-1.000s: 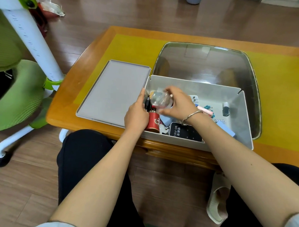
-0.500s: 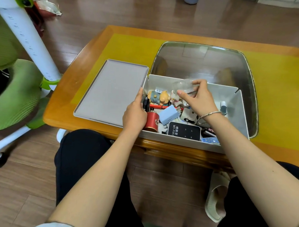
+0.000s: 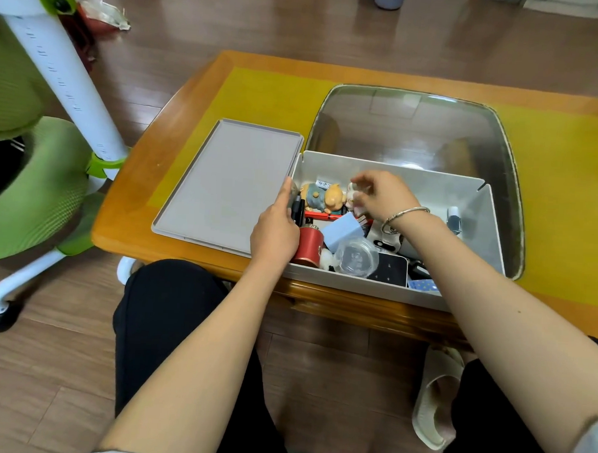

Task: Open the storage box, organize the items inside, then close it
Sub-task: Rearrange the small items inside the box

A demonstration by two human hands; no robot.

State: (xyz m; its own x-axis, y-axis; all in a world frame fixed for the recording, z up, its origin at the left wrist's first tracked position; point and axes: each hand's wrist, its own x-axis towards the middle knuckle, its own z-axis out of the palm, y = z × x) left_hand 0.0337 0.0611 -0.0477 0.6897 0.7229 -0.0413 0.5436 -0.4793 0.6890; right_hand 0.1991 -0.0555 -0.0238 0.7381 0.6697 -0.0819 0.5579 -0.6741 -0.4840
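Topping wooden table (image 3: pixel 179 118): yellow mat (image 3: pixel 262 98), brown plank floor (image 3: pixel 231 21).

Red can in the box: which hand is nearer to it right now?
Left. The left hand rests right beside the red can, touching it; the right hand is farther back, over the toy figures.
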